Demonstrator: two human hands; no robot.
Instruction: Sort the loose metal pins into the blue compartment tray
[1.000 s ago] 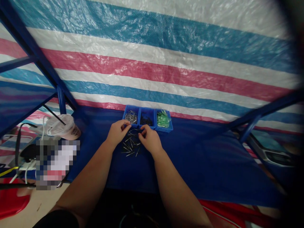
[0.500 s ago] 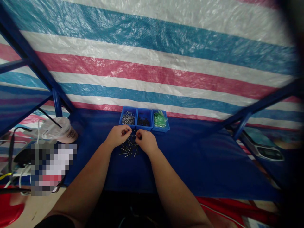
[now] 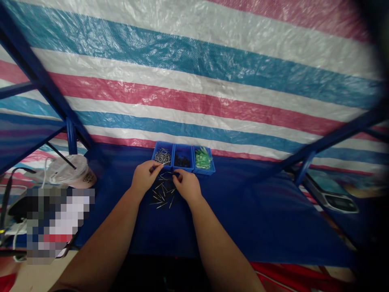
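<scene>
A scatter of thin metal pins (image 3: pixel 161 194) lies on the dark blue table cover (image 3: pixel 243 211) between my hands. My left hand (image 3: pixel 144 177) is curled, its fingertips pinched near the left blue bin (image 3: pixel 163 155), which holds metal pins. My right hand (image 3: pixel 187 185) is also curled, fingertips pinching at the top of the pile. What each pinch holds is too small to make out. The middle bin (image 3: pixel 182 159) holds dark parts, and the right bin (image 3: pixel 203 159) holds green parts.
A lidded plastic cup with a straw (image 3: pixel 71 171) stands at the left, by cables and a blurred patch. Blue frame bars (image 3: pixel 71 136) flank the table. A striped tarp (image 3: pixel 197 81) hangs behind. A scale-like device (image 3: pixel 337 201) sits at the right.
The view has shifted slightly. My left hand has moved a little towards the left bin, and both hands have stayed pinching over the pin pile.
</scene>
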